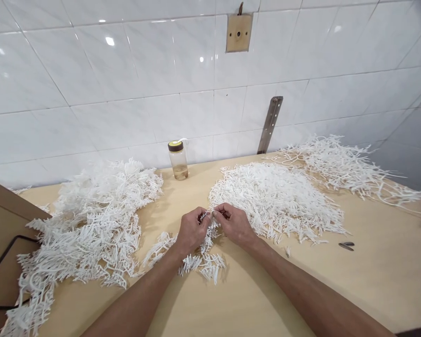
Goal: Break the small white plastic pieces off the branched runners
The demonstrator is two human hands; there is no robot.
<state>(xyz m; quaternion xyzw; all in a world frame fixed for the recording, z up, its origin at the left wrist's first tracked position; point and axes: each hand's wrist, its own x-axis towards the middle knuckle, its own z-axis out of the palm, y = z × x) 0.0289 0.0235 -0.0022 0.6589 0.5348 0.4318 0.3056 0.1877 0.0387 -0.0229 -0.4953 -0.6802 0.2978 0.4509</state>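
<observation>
My left hand (193, 229) and my right hand (233, 222) meet over the middle of the table, thumbs and fingers pinched on a small white branching piece (213, 214) between them. Below the hands lies a small cluster of white branched pieces (210, 267), partly hidden by my left hand and forearm. Just beyond my right hand spreads a wide heap of short white pieces (273, 196). A larger tangled white pile (94, 224) covers the left side.
A clear bottle (178, 164) with a dark and yellow lid stands near the tiled wall. Longer white strands (340, 166) lie at the back right. A small metal tool (346, 245) rests on the wooden table (382, 276). A metal strip (270, 124) leans at the wall.
</observation>
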